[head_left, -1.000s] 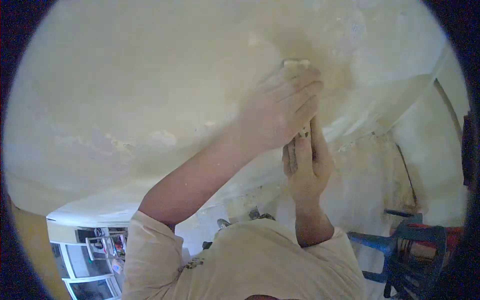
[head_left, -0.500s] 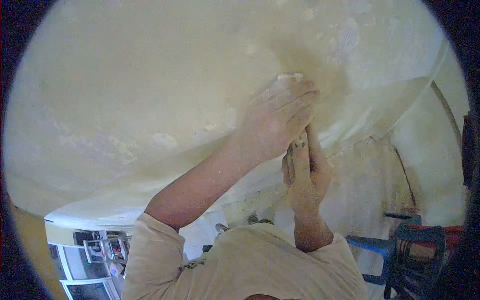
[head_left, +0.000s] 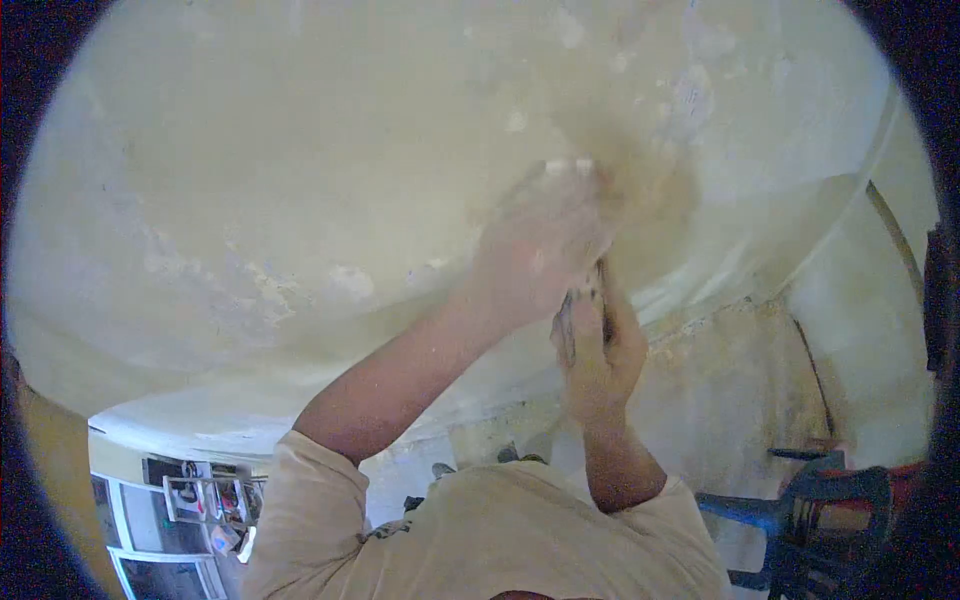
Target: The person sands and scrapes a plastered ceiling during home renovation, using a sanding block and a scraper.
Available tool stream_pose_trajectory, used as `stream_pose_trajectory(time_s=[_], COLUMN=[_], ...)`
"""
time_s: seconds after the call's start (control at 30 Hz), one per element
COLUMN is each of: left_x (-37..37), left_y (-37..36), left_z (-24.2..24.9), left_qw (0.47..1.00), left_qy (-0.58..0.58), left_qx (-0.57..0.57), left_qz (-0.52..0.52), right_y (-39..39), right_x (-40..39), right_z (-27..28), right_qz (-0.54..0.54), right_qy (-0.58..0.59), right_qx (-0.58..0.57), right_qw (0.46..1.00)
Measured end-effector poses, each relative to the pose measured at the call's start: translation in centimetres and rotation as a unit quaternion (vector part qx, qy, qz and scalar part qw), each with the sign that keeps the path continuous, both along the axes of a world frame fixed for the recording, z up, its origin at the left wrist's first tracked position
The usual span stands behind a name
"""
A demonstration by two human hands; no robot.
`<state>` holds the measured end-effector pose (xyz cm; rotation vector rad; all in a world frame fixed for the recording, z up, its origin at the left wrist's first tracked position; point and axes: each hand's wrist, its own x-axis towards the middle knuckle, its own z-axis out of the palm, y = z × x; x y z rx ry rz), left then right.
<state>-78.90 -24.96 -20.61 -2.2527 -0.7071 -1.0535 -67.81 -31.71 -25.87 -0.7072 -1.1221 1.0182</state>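
Observation:
My left hand (head_left: 545, 240) is closed over the front of a tool pressed against the pale, patchy wall (head_left: 300, 130). Only a light edge of the tool (head_left: 568, 165) shows past the fingers, which are blurred. Just below and to the right, my right hand (head_left: 597, 345) wraps round the tool's dark-spotted handle. Most of the tool is hidden by both hands. A brownish smear lies on the wall beside my left fingers.
Dark plastic chairs (head_left: 835, 510) stand at the lower right, with something red behind them. At the lower left are a shelf with objects (head_left: 205, 500) and a white-framed window (head_left: 150, 530). A dark crack runs down the wall at the right.
Both hands and the tool have moved slightly left, my right hand also a little down. The hold on the tool is the same, and the view has shifted slightly.

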Motion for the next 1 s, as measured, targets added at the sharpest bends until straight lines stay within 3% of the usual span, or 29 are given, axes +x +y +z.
stream_pose_trajectory(time_s=[0.03,0.13,0.23,0.37,0.47,0.5,0.53,0.57,0.6,0.67,0.7,0.77,0.9,0.97,1.0], left_x=[0.0,0.1,-0.5,-2.7,-3.9,-3.8,-3.7,-4.2,-4.5,-5.4,-6.5,-7.0,-7.3,-6.6,-6.5], left_y=[0.5,1.4,-0.1,-2.8,-5.2,-5.7,-6.2,-6.7,-7.3,-8.4,-8.4,-8.9,-7.6,-6.0,-5.5], left_z=[0.8,4.5,2.3,-6.5,-14.7,-14.5,-14.5,-14.3,-13.4,-11.3,-10.4,-10.0,-9.2,-8.0,-7.1], left_qw=[0.997,0.998,0.999,0.994,0.984,0.978,0.971,0.982,0.989,0.991,0.992,0.995,0.997,0.994,0.987], left_qy=[0.009,-0.028,-0.028,-0.005,0.012,0.01,0.007,0.017,0.026,0.012,0.006,-0.025,-0.014,0.032,0.082], left_qx=[0.068,0.049,0.036,-0.107,-0.18,-0.209,-0.238,-0.189,-0.141,-0.135,-0.124,-0.095,-0.062,-0.075,-0.09], left_qz=[0.02,-0.036,0.03,0.011,0.004,0.005,0.006,-0.01,-0.025,-0.018,-0.014,0.017,0.046,0.072,0.103], right_y=[0.6,1.8,1.5,-0.8,-5.2,-5.6,-5.9,-6.5,-6.9,-7.0,-6.5,-6.2,-5.1,-4.6,-4.1], right_x=[-0.1,-0.3,-0.1,-0.3,-1.6,-2.0,-2.1,-2.3,-2.3,-2.2,-2.9,-3.7,-5.3,-5.2,-5.4], right_z=[1.0,3.6,2.6,-7.6,-13.6,-13.5,-13.7,-13.9,-13.8,-12.9,-11.7,-10.0,-9.8,-8.2,-7.5], right_qz=[-0.001,-0.015,-0.011,0.049,0.056,0.06,0.03,0.0,0.008,0.128,0.134,0.09,0.053,0.076,0.069], right_qy=[-0.001,-0.007,-0.04,-0.157,-0.142,-0.144,-0.147,-0.148,-0.153,-0.149,-0.152,-0.221,-0.175,-0.11,-0.112], right_qx=[-0.002,0.017,0.033,0.063,-0.061,-0.062,0.024,0.11,0.106,-0.044,-0.046,0.092,0.156,0.002,0.002], right_qw=[1.0,1.0,0.999,0.984,0.986,0.986,0.988,0.983,0.983,0.98,0.978,0.967,0.971,0.991,0.991])
